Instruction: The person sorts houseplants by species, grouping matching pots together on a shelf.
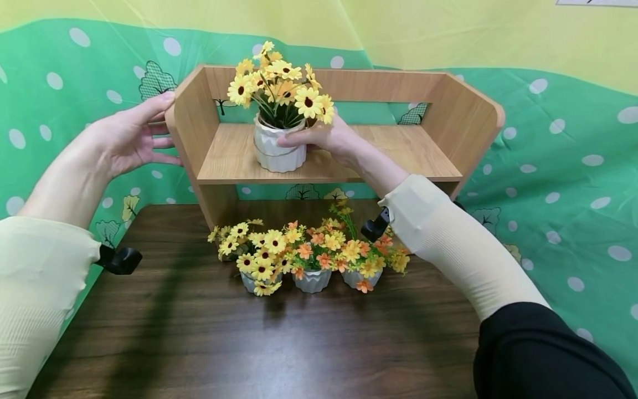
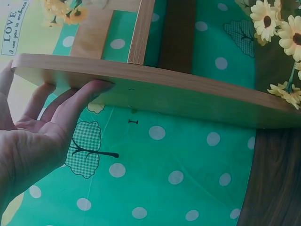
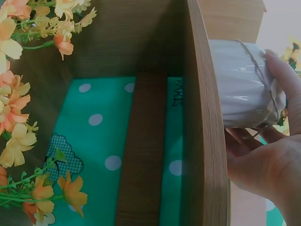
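Head cam: our R hand [image 1: 335, 134] grips white pot [image 1: 277, 151] w/ yellow flwrs [image 1: 282, 88]; L hand [image 1: 130, 136], unclenched, touches shelf side [image 1: 191, 119].

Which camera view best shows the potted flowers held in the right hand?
The head view: the potted flowers appear with blooms and pot together, though the right hand hides part. The right wrist view gives a pot close-up, blooms only at the edge; the left wrist view, mainly blooms along the top.
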A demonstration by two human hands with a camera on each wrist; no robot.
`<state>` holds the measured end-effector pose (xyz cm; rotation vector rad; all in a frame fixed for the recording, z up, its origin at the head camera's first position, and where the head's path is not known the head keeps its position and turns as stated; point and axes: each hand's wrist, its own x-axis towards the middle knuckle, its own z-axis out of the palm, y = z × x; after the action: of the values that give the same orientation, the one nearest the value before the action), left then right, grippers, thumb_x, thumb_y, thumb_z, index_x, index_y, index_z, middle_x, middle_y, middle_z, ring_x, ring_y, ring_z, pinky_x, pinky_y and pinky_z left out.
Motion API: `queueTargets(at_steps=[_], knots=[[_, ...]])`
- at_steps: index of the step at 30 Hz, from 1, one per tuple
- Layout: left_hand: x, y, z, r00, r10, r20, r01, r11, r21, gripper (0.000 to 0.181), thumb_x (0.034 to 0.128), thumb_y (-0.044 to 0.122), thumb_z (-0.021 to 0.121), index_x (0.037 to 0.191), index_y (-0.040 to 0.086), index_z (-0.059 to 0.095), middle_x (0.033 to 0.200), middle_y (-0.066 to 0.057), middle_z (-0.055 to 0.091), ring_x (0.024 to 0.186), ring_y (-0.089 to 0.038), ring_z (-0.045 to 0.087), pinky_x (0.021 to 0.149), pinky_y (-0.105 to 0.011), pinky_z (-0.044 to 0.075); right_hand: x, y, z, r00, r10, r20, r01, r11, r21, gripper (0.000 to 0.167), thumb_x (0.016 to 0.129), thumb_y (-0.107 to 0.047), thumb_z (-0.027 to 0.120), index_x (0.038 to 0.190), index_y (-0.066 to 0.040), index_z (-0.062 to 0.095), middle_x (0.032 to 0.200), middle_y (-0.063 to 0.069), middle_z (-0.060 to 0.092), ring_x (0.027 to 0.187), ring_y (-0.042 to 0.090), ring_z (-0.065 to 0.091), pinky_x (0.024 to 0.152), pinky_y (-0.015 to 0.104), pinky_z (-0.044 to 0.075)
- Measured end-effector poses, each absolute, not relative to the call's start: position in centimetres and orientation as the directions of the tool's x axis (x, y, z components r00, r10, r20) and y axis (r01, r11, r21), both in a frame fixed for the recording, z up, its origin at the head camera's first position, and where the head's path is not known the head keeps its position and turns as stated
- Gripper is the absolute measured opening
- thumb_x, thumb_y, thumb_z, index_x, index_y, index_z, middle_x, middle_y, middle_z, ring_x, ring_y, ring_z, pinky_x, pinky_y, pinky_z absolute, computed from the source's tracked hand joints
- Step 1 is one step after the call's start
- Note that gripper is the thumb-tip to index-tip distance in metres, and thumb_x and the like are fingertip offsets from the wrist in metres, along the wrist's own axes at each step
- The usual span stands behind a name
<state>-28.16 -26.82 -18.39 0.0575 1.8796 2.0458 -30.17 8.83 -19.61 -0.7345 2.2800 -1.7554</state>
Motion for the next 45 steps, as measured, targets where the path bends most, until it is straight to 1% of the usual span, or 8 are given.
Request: queueTargets(at_steps=[12,20,25,28,32,37,42,45], knots=[[-28.0,-26.6,-18.3,-0.937,0.282,-0.208,-0.233,-0.056,0.971,0.061,0.1006,0.047,0.062,0.153,0.034,0.034,0.152,0.004,0.039,0.132,-0.025,0.05,0.076,-0.051,0.063,-30.5,9.1,-20.2,-0.851,-0.491,0.188,-0.308,0.177,-0.935,0.071,0.082,-0.01,0.087,0.144,-0.017,0.053,0.143,0.004,0.06,0.132,0.017,0.055,0.119,0.035,0.04],[-28.0,-26.7,-18.4,-0.937,0.284,-0.205,-0.233,-0.071,0.97,0.058,0.1009,0.046,0.062,0.151,0.033,0.036,0.153,0.004,0.039,0.111,-0.019,0.067,0.075,-0.052,0.063,-30.2,9.7,-21.4,-0.853,-0.501,0.148,-0.253,0.148,-0.956,0.066,0.088,-0.017,0.083,0.146,-0.02,0.051,0.147,0.003,0.057,0.135,0.018,0.055,0.118,0.037,0.043],[-28.0,-26.7,-18.5,-0.937,0.285,-0.202,-0.231,-0.07,0.97,0.057,0.1012,0.046,0.062,0.151,0.032,0.037,0.153,0.003,0.039,0.109,-0.018,0.068,0.075,-0.053,0.063,-29.8,10.2,-21.7,-0.879,-0.463,0.112,-0.25,0.248,-0.936,0.079,0.089,-0.026,0.082,0.156,-0.016,0.042,0.152,0.005,0.054,0.14,0.016,0.051,0.123,0.034,0.036],[-28.0,-26.8,-18.5,-0.937,0.285,-0.204,-0.234,-0.074,0.969,0.059,0.1007,0.046,0.062,0.152,0.032,0.036,0.153,0.003,0.039,0.107,-0.018,0.07,0.075,-0.052,0.063,-29.4,10.4,-22.0,-0.887,-0.452,0.093,-0.233,0.265,-0.935,0.092,0.09,-0.028,0.079,0.163,-0.013,0.026,0.159,0.007,0.048,0.145,0.018,0.047,0.124,0.034,0.035],[-27.9,-26.9,-18.6,-0.938,0.279,-0.206,-0.232,-0.063,0.971,0.061,0.1001,0.047,0.063,0.153,0.032,0.035,0.153,0.004,0.04,0.11,-0.018,0.068,0.075,-0.051,0.064,-28.5,10.9,-22.4,-0.885,-0.454,0.1,-0.22,0.219,-0.951,0.094,0.091,-0.027,0.075,0.165,-0.018,0.018,0.163,0.008,0.041,0.15,0.022,0.043,0.123,0.039,0.038],[-27.7,-26.7,-18.5,-0.938,0.277,-0.21,-0.233,-0.053,0.971,0.06,0.1001,0.048,0.063,0.152,0.033,0.036,0.152,0.004,0.04,0.111,-0.018,0.068,0.075,-0.05,0.064,-27.2,11.8,-23.0,-0.876,-0.459,0.146,-0.233,0.14,-0.962,0.086,0.092,-0.021,0.074,0.163,-0.023,0.025,0.164,0.008,0.039,0.149,0.025,0.044,0.122,0.043,0.04],[-27.7,-26.6,-18.4,-0.937,0.275,-0.216,-0.241,-0.062,0.968,0.062,0.0994,0.048,0.063,0.153,0.033,0.036,0.153,0.005,0.04,0.125,-0.021,0.058,0.076,-0.049,0.064,-25.2,12.8,-23.6,-0.87,-0.441,0.221,-0.294,0.103,-0.95,0.083,0.093,-0.019,0.072,0.163,-0.024,0.027,0.163,0.007,0.041,0.148,0.025,0.047,0.12,0.048,0.042],[-27.7,-26.5,-18.5,-0.938,0.273,-0.213,-0.238,-0.061,0.969,0.063,0.0995,0.048,0.063,0.153,0.033,0.035,0.153,0.005,0.04,0.124,-0.02,0.059,0.076,-0.049,0.064,-24.0,13.3,-24.0,-0.868,-0.421,0.263,-0.322,0.075,-0.944,0.082,0.093,-0.016,0.072,0.163,-0.024,0.028,0.164,0.007,0.039,0.149,0.027,0.046,0.118,0.05,0.045]])
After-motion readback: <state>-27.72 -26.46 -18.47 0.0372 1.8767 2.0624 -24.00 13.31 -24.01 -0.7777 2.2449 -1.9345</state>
